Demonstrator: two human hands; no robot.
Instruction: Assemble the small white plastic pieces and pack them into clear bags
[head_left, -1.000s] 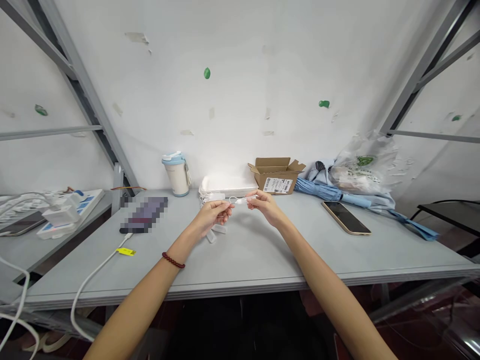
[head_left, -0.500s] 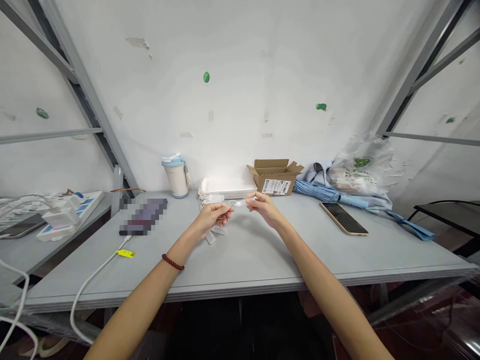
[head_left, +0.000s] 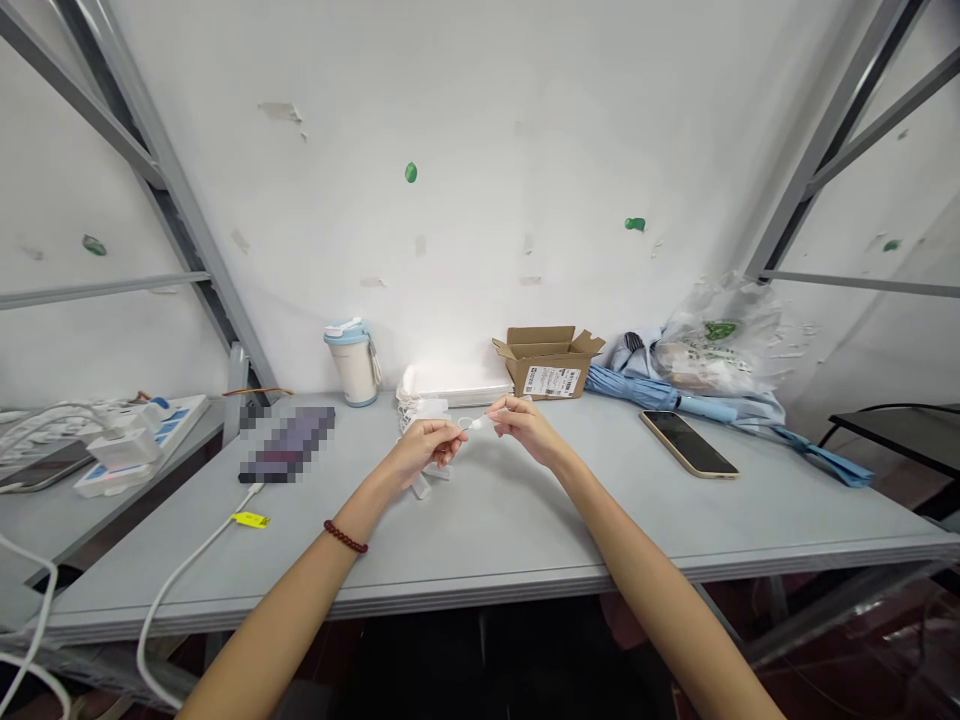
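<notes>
Above the middle of the grey table (head_left: 517, 540), both my hands hold a small white piece with a thin white cord loop (head_left: 477, 424). The fingertips of my left hand (head_left: 426, 447) pinch the loop side. At the other end, my right hand (head_left: 523, 424) grips the white piece between thumb and fingers. Its exact kind is too small to make out. Small white blocks (head_left: 421, 487) lie under my left hand, partly covered by it. Just behind my hands sits a white tray-like box (head_left: 465, 382) with white cords bunched at its left end.
An open cardboard box (head_left: 547, 365) and a blue-lidded cup (head_left: 352, 365) stand along the wall. To the right lie a phone (head_left: 688, 443), a folded blue umbrella (head_left: 637, 388) and a plastic bag (head_left: 712, 340). A white cable (head_left: 191, 560) hangs over the front edge at left.
The view has tilted up slightly, so things sit a little lower in it. Both hands keep their hold on the white corded piece, with only slight finger movement.
</notes>
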